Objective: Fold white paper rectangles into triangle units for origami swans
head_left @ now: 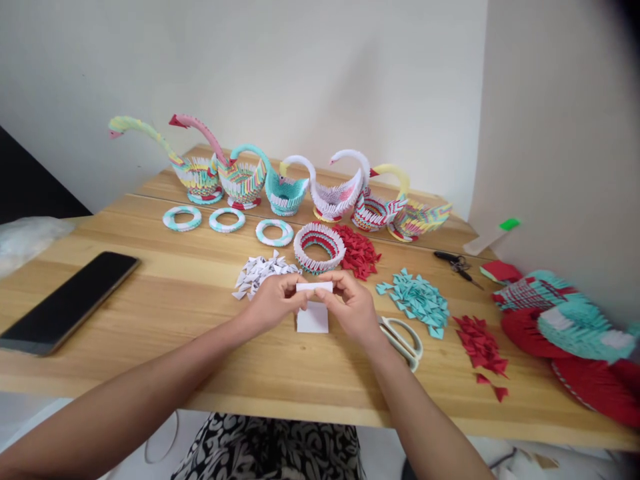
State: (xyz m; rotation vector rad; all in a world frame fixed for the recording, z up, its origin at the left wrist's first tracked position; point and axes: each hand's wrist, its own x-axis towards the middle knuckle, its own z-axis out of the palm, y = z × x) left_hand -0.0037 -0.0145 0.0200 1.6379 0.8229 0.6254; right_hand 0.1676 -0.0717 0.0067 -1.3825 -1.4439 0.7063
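Note:
Between them, my left hand (277,295) and my right hand (349,303) pinch the two ends of a small folded white paper strip (314,287). Thumbs are on the near side, and the fingers sit behind it. Just below, on the wooden table, lies a white paper rectangle (313,319). Behind my left hand spreads a pile of white folded paper triangles (260,270). A round ring basket (299,248) of white, red and teal paper pieces stands right beyond my fingers. Scissors with pale handles (407,343) lie beside my right wrist, partly hidden by it.
Several paper swans (287,193) line the table's back. Paper rings (227,219) lie before them. Red triangles (357,252), teal triangles (417,301) and more red pieces (481,343) are heaped rightward. A phone (70,300) lies left; red and teal paper pieces (575,333) crowd the right edge.

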